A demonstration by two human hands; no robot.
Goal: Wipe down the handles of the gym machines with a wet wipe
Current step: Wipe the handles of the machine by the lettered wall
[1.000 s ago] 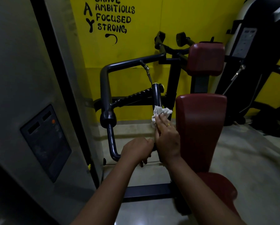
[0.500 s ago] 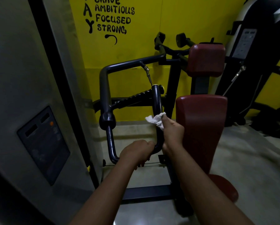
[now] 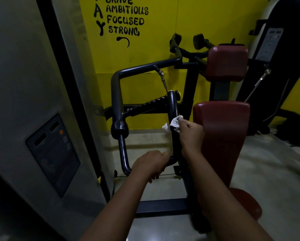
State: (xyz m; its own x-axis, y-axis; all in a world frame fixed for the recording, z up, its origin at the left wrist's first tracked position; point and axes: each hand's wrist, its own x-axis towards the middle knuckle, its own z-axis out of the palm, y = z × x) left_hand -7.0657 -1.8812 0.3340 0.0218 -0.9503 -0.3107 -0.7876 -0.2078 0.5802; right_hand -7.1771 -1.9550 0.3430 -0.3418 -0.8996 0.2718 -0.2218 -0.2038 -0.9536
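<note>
**Wipe wrapped on the upright grip, bare bar above it**

Nearest the camera, both forearms reach forward. The left hand (image 3: 151, 164) is closed in a fist round the bottom bend of the black handle (image 3: 172, 105), where the bar curves toward the frame. It looks to be steadying the bar. The right hand (image 3: 191, 134) sits higher and slightly farther out. It pinches the white wet wipe (image 3: 175, 122) against the handle's upright stretch, and cloth shows on both sides of the bar, so the wipe is wrapped round it.

The handle's long axis runs almost vertically, from the left fist up past the wipe to a rounded top end. The bare stretch lies above the right hand, which is the nearer hand to it. A slide upward along the bar looks like the move called for.

Just right of the hands stands a red back pad (image 3: 220, 136). Beyond is a yellow wall (image 3: 163, 23) with black lettering
</note>
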